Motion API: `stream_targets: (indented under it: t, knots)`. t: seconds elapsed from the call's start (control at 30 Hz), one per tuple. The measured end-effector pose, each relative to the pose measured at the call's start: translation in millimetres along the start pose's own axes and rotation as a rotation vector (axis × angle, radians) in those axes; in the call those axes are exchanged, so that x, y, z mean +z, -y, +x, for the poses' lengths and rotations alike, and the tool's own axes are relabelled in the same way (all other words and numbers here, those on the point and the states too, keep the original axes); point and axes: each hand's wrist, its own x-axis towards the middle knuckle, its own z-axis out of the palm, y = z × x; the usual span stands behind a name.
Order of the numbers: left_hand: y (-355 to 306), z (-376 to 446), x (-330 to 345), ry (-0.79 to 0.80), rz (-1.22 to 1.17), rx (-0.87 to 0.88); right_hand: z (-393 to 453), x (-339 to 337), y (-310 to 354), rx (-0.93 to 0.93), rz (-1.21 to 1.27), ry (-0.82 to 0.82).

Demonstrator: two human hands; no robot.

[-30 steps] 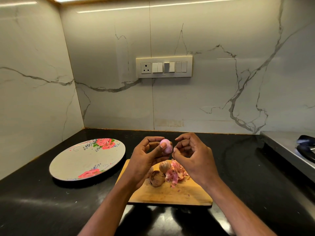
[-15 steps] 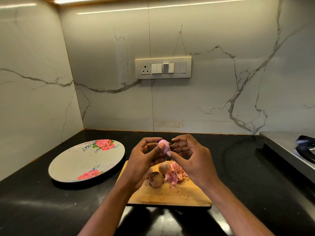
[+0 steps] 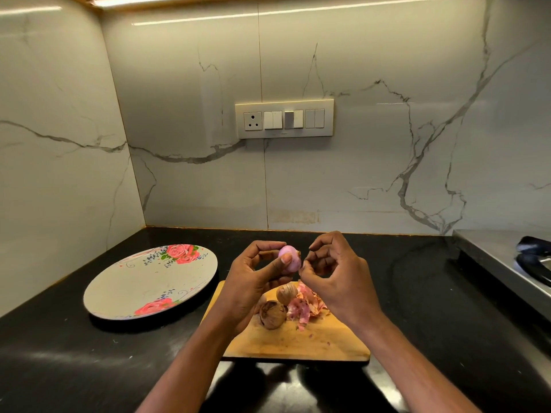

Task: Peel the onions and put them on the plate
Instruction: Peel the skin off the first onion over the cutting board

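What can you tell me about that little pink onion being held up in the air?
The small, round, glossy pink onion looks almost fully peeled, with a bit of brown skin or root left at its right end. The left hand pinches it between thumb and fingers, above the far end of the wooden cutting board. The right hand has its fingertips at that brown end, seemingly picking at it.
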Motion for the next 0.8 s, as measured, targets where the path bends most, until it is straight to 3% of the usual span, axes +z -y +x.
stream_targets:
  t: [0.17,0.33,0.8]
  knots:
    - [-1,1,-1,0.016,-0.087,-0.031,3,-6,-3,0.009,0.043,-0.02]
    - [0,1,-3,-0.001,-0.091,-0.012,1,-4,4,-0.006,0.11,0.065]
    - [5,2,-3,-0.041,-0.004,0.048,-2,2,4,0.001,0.095,-0.019]
